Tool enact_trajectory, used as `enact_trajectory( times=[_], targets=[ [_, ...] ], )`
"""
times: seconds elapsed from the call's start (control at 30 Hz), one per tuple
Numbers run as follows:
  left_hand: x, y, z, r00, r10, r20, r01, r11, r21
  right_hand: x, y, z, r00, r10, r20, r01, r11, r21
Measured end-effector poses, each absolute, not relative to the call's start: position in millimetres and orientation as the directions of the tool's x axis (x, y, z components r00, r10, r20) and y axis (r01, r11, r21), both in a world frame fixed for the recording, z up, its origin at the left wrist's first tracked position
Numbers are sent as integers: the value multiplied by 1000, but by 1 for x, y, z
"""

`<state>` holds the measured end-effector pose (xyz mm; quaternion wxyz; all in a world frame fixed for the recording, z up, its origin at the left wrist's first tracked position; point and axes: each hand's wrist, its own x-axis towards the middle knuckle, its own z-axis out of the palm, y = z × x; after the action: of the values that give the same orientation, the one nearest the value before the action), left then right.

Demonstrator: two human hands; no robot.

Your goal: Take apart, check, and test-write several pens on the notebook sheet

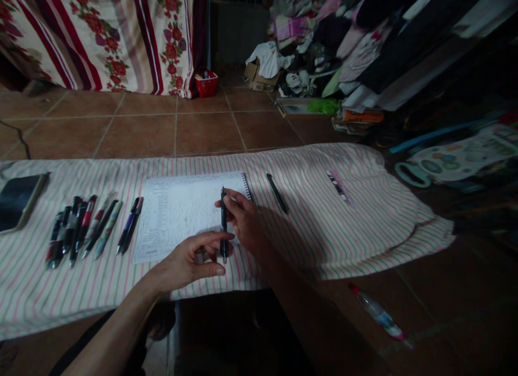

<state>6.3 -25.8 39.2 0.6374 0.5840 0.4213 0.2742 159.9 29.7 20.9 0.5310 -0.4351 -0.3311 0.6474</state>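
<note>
My right hand point(245, 222) grips a black pen point(223, 214) near its upper part, over the lower right corner of a spiral notebook point(178, 211) covered in scribbles. My left hand point(190, 261) pinches the lower end of the same pen with thumb and forefinger. The pen stands roughly upright between both hands. The notebook lies on a low table covered by a pink-and-white striped cloth point(324, 225).
A row of several pens point(91, 227) lies left of the notebook, a phone point(18, 200) at the far left. One black pen point(277, 193) and a patterned pen point(338, 187) lie to the right. A small bottle point(378, 313) rests on the tiled floor. Clothes pile up behind.
</note>
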Motion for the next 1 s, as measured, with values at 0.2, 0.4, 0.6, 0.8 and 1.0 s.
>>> enact_trajectory(
  times=[0.2,0.4,0.6,0.8,1.0],
  targets=[
    [5,-26,39,502,847,-174,40,178,983,158,28,22,-10,1000,-7,-185,-8,-983],
    [2,-22,35,459,886,-63,-134,140,981,157,31,18,-138,974,179,-64,172,-983],
    [-1,-23,35,370,928,40,-181,29,983,139,36,12,-119,949,293,70,302,-951],
    [-12,-11,22,-5,962,271,588,-216,779,123,50,22,126,954,273,140,256,-957],
    [-22,0,9,88,925,370,900,-233,368,108,59,32,66,992,106,57,102,-993]
  ],
)
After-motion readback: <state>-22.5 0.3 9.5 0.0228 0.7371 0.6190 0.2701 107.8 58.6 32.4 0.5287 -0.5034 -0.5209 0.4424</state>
